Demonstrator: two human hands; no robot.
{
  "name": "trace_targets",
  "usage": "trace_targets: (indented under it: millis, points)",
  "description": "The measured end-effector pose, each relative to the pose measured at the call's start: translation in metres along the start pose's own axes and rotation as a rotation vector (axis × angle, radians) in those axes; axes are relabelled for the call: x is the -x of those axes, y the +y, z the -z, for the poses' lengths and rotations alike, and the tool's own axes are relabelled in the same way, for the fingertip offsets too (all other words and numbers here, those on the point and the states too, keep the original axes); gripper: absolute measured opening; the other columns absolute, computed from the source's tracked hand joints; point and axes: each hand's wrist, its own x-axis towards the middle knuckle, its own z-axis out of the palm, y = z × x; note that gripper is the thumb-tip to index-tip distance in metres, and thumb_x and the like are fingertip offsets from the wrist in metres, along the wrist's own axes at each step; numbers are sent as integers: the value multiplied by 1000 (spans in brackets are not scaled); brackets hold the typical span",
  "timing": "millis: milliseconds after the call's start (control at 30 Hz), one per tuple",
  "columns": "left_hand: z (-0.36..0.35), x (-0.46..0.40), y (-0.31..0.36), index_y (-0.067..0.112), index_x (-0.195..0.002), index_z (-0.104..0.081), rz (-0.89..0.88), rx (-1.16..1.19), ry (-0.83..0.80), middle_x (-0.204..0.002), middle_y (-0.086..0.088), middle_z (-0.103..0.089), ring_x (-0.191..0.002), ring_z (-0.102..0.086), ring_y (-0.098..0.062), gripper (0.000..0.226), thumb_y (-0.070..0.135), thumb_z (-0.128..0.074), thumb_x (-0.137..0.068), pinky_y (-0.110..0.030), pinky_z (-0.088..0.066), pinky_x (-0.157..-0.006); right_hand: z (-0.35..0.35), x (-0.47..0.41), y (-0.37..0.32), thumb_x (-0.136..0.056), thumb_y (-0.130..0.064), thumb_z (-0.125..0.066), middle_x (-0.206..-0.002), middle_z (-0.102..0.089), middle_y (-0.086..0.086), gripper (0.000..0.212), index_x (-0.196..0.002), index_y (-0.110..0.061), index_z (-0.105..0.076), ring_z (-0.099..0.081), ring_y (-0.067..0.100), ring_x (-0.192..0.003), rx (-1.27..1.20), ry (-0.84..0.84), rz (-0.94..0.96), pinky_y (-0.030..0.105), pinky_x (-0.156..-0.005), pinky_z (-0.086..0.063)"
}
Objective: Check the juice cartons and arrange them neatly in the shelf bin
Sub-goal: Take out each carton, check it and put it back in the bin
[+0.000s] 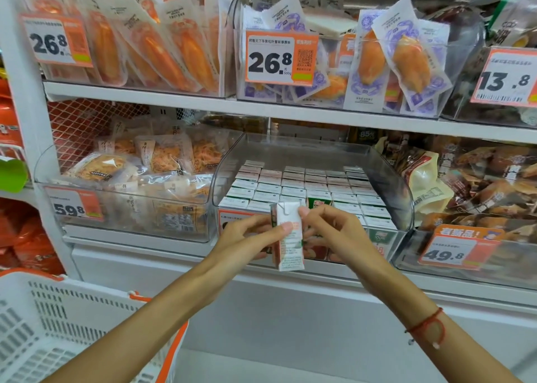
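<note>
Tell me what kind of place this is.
Most likely a supermarket or snack shop aisle. Orange price tags hang on clear shelf bins of packaged snacks, a shopping basket sits lower left, and both hands hold a juice carton out front.

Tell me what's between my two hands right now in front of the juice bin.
In the head view, one small white juice carton stands upright between the left hand and the right hand; both pinch it, just in front of the clear shelf bin.
</note>
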Motion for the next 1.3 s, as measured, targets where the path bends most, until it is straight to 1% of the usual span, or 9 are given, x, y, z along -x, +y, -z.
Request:
trace_targets:
  millis: [167, 300, 433, 600, 767, 967, 1033, 1133, 1300]
  points:
    - [-2, -4, -3, 29, -115, -68, -12, 77, 19, -100, 11, -75, -96, -70, -4, 41, 49, -65, -79, -20, -55, -82, -3, 0, 6, -88, -45, -59, -103, -73, 1, 33, -110, -22, -66, -70, 15, -97, -48, -132, -45, 29, -85, -58]
    - [-2, -7, -2, 24, -119, -66, -38, 191, 86, -100, 7, -76, -96, -71, -7, 49, 51, -60, -78, -19, -56, -80, -4, 3, 4, -93, -29, -61, -120, -69, -4, 37, -130, -23, -59, -65, 9, -110, -46, -320, -81, 25, -95, -52]
    - [-4, -6, -4, 29, -120, -65, -70, 144, 99, -105, 10, -75, -102, -69, -6, 43, 52, -56, -84, -27, -50, -92, -6, 2, 6, -87, -21, -70, -108, -73, -7, 34, -120, -28, -64, -67, 6, -102, -82, -221, -39, 16, -82, -52]
    - [-4, -5, -7, 27, -108, -70, -69, 192, 264, -100, 5, -75, -94, -71, -8, 20, 34, -64, -89, -16, -56, -69, -10, 0, 11, -74, -19, -84, -99, -68, -12, 50, -119, -26, -62, -66, 1, -88, 120, -17, 32, 14, -76, -53]
    - [-4, -7, -9, 33, -96, -71, -62, 204, 290, -96, 7, -75, -89, -72, -6, 15, 31, -73, -82, -18, -57, -68, -13, 1, 14, -66, -28, -89, -103, -61, -16, 61, -117, -28, -55, -63, 5, -93, 288, 2, 54, 20, -78, -56]
    - [4, -8, -7, 26, -116, -67, -37, 186, 209, -106, 5, -75, -102, -69, -11, 28, 31, -67, -88, -31, -55, -91, -2, -2, 9, -71, -51, -74, -100, -72, -8, 38, -104, -31, -70, -67, 13, -100, -36, -101, -85, 37, -93, -55]
    - [7, -8, -7, 28, -119, -64, -49, 185, 180, -106, 7, -75, -102, -69, -9, 30, 31, -66, -89, -31, -54, -92, 0, -2, 8, -79, -45, -70, -109, -72, -7, 36, -112, -31, -70, -67, 13, -106, -64, -178, -108, 40, -99, -51]
    - [7, -8, -6, 35, -119, -57, -69, 194, 144, -103, 7, -75, -99, -70, -6, 32, 29, -66, -88, -22, -57, -80, -1, -1, 8, -88, -24, -69, -109, -73, 0, 29, -117, -24, -69, -68, 15, -105, -92, -233, -104, 30, -93, -53]
    - [-1, -5, -5, 24, -113, -59, -60, 267, 224, -92, 7, -77, -90, -73, -9, 22, 23, -64, -92, -17, -56, -67, -7, 0, 6, -79, -19, -79, -91, -74, -11, 31, -106, -28, -69, -70, 5, -87, -57, -19, -15, 20, -74, -57]
